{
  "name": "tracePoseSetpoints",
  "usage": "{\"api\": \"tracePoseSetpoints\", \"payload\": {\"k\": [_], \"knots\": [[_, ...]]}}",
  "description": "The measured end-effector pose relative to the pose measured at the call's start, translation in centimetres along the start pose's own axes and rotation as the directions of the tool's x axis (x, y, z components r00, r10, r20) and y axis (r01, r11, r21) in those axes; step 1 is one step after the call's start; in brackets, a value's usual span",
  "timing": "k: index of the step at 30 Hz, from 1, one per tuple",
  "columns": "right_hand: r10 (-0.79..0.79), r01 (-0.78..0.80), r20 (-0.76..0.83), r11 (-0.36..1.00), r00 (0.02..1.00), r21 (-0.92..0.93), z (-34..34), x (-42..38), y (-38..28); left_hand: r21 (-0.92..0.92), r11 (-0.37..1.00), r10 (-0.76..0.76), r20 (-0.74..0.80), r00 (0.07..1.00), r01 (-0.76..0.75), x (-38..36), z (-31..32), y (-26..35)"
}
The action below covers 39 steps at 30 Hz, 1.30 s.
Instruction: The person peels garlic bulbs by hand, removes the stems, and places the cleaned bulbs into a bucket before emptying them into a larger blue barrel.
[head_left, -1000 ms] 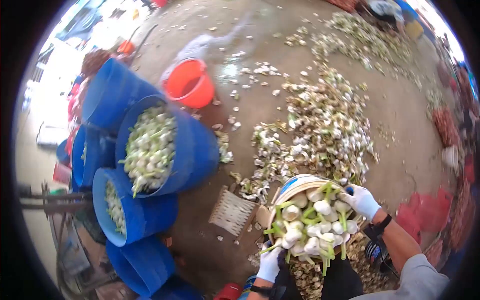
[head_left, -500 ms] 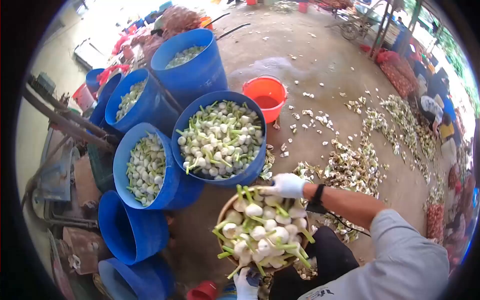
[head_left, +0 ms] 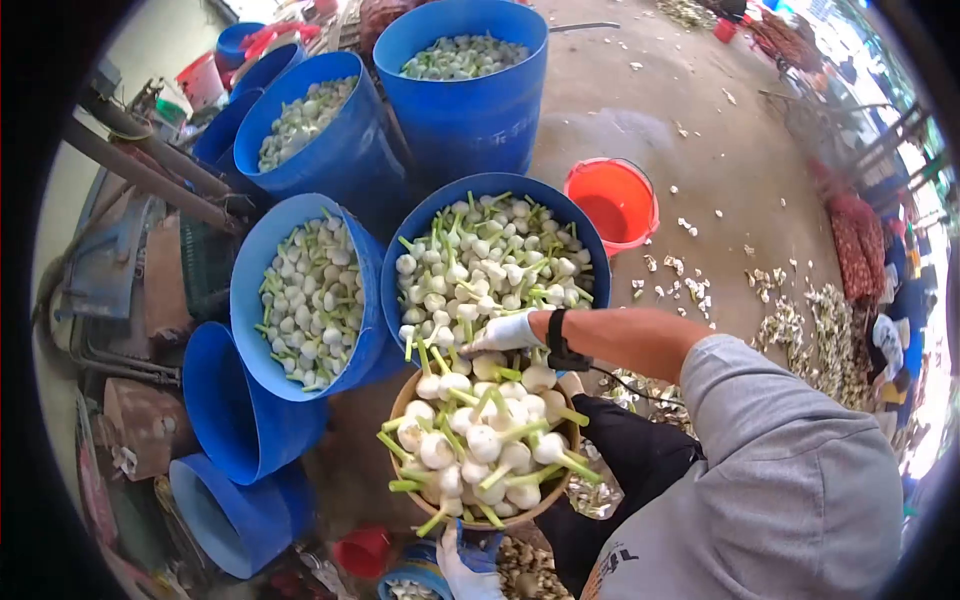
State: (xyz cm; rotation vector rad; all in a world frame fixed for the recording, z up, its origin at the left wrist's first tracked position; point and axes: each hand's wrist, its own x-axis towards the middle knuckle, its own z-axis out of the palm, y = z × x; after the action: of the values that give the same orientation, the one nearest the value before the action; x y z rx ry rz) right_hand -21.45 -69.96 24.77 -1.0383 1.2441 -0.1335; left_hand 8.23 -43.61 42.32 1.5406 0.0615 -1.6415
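A round basket (head_left: 572, 440) heaped with white bulbs on green stems (head_left: 482, 443) is held at the near edge of a blue barrel (head_left: 598, 285) full of similar bulbs (head_left: 500, 262). My right hand (head_left: 505, 332), in a white glove, lies at the basket's far rim with its fingers closed there; the bulbs partly hide the fingertips. Below, my left hand (head_left: 466, 565), also gloved, holds the near rim from underneath. The basket is roughly level.
More blue barrels with bulbs stand left (head_left: 245, 300) and behind (head_left: 460, 110). An orange bucket (head_left: 612, 203) is right of the full barrel. Empty blue barrels (head_left: 225, 420) stand at the lower left. Peelings (head_left: 820, 330) litter the floor. People sit at the far right.
Both hands have carried the basket up and slightly left in view, to the full barrel's near edge. The camera view has shifted, and the barrels appear larger.
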Motion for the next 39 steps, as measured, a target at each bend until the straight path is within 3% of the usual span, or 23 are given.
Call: {"api": "tracePoseSetpoints", "payload": {"k": [2, 3, 6, 7, 8, 10, 13, 15, 18, 20, 22, 23, 24, 25, 26, 28, 31, 33, 35, 36, 37, 38, 39], "knots": [[0.219, -0.241, 0.221, 0.968, 0.950, 0.075, -2.8, -0.7, -1.9, 0.070, 0.997, -0.037, 0.005, 0.999, 0.037, 1.7, 0.9, 0.2], [-0.054, 0.037, 0.177, 0.994, 0.983, 0.099, -3.6, -1.1, -1.7, 0.223, 0.969, 0.091, 0.093, 0.991, -0.110, 1.8, 3.4, 0.3], [-0.088, 0.087, -0.008, 0.990, 0.996, -0.113, -7.9, -0.7, -2.8, 0.218, 0.975, 0.022, 0.069, 0.997, -0.037, 3.3, 7.9, 1.4], [-0.223, 0.155, -0.308, 0.960, 0.925, -0.232, -9.7, 0.6, -1.7, 0.191, 0.973, 0.102, 0.135, 0.986, -0.127, 3.8, 10.2, 1.1], [-0.250, 0.223, -0.340, 0.968, 0.907, -0.117, -11.7, 1.0, -2.2, 0.189, 0.974, 0.099, 0.145, 0.985, -0.126, 4.9, 12.0, 1.2], [-0.431, 0.364, -0.450, 0.902, 0.783, -0.231, -13.8, -3.6, -3.7, -0.020, 1.000, -0.020, 0.043, 0.999, 0.021, 5.7, 13.5, 2.0], [-0.704, 0.560, -0.431, 0.710, 0.564, -0.427, -11.1, -11.1, -5.8, -0.013, 1.000, 0.001, 0.031, 1.000, -0.001, 7.0, 17.0, 2.7], [-0.670, 0.536, -0.310, 0.733, 0.674, -0.418, -7.2, -14.6, -5.7, -0.033, 0.999, 0.014, 0.068, 0.998, -0.012, 8.2, 17.5, 3.1], [-0.677, 0.566, -0.145, 0.698, 0.722, -0.440, -2.0, -15.9, -3.2, -0.020, 1.000, 0.010, 0.142, 0.990, -0.008, 8.5, 22.0, 3.7], [-0.643, 0.416, -0.257, 0.699, 0.722, -0.581, -0.5, -15.6, -2.7, 0.021, 1.000, 0.001, 0.162, 0.987, -0.005, 10.1, 23.4, 3.1], [-0.702, 0.438, -0.344, 0.678, 0.623, -0.590, -1.2, -13.1, -0.6, 0.021, 0.998, -0.056, 0.255, 0.965, 0.052, 11.5, 25.0, 2.9], [-0.687, 0.441, -0.371, 0.703, 0.625, -0.558, -1.5, -12.9, -0.2, 0.181, 0.964, 0.117, 0.369, 0.922, -0.195, 12.3, 24.9, 2.2], [-0.721, 0.457, -0.394, 0.677, 0.571, -0.576, -1.8, -12.4, 0.2, 0.503, 0.387, 0.273, 0.738, 0.617, -0.773, 12.8, 24.0, 2.9], [-0.707, 0.422, -0.406, 0.686, 0.579, -0.593, -2.0, -12.0, 0.6, 0.448, 0.761, 0.158, 0.574, 0.804, -0.470, 12.7, 24.2, 3.9], [-0.695, 0.385, -0.419, 0.692, 0.584, -0.611, -2.4, -11.7, 0.7, 0.264, 0.962, -0.052, 0.433, 0.900, -0.072, 12.0, 24.7, 5.1], [-0.643, 0.374, -0.441, 0.744, 0.626, -0.553, -3.3, -11.3, 0.0, 0.574, 0.786, 0.017, 0.353, 0.936, -0.231, 8.3, 24.4, 8.1], [-0.688, 0.489, -0.497, 0.726, 0.529, -0.484, -5.7, -7.7, 1.8, 0.629, 0.601, 0.461, 0.232, 0.857, -0.494, 5.1, 18.0, 9.5], [-0.603, 0.408, -0.513, 0.795, 0.611, -0.448, -7.0, -6.9, 2.6, 0.809, 0.343, 0.708, 0.110, 0.697, -0.477, 5.9, 9.7, 8.8], [-0.633, 0.413, -0.517, 0.771, 0.576, -0.484, -8.0, -4.9, 3.3, 0.866, 0.349, 0.793, -0.068, 0.606, -0.359, 9.3, -0.3, 5.4], [-0.681, 0.428, -0.517, 0.731, 0.519, -0.532, -8.0, -4.4, 3.5, 0.781, 0.500, 0.668, -0.071, 0.741, -0.375, 12.1, -6.3, 2.5], [-0.624, 0.397, -0.506, 0.776, 0.595, -0.491, -8.4, -3.8, 3.6, 0.294, 0.956, 0.110, -0.330, 0.938, -0.009, 13.2, -6.9, 0.1], [-0.629, 0.398, -0.498, 0.771, 0.596, -0.497, -8.6, -3.2, 3.5, 0.076, 0.977, -0.171, -0.269, 0.948, 0.198, 14.5, -8.1, -3.0], [-0.591, 0.368, -0.500, 0.798, 0.634, -0.477, -8.6, -2.9, 3.6, 0.046, 0.986, -0.160, -0.046, 0.986, 0.162, 15.7, -8.2, -5.8]]}}
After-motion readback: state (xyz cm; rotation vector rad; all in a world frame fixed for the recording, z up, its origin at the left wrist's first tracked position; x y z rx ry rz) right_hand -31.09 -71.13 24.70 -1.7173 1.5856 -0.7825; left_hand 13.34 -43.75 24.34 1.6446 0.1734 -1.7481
